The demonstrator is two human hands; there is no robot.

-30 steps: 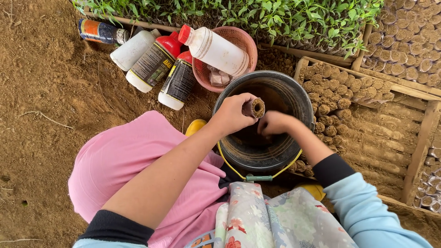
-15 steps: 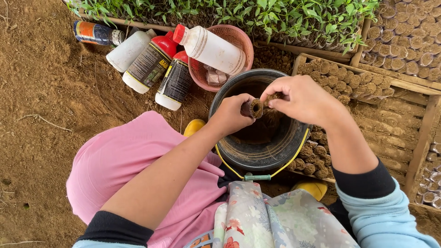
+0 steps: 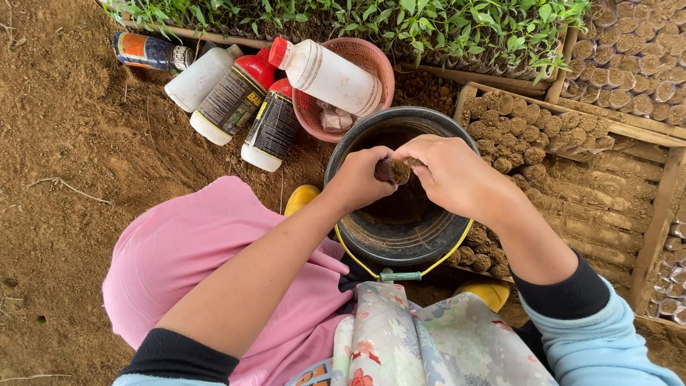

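the left hand pinches a small soil-filled pot over the middle of the black bucket. the right hand closes its fingertips on the pot's top, pressing soil in. judgement: keep the pot upright and directly above the bucket so spilled soil drops inside; press evenly, without crushing the thin wall. filled pots sit in the wooden tray to the right; bottles lie on the far left.
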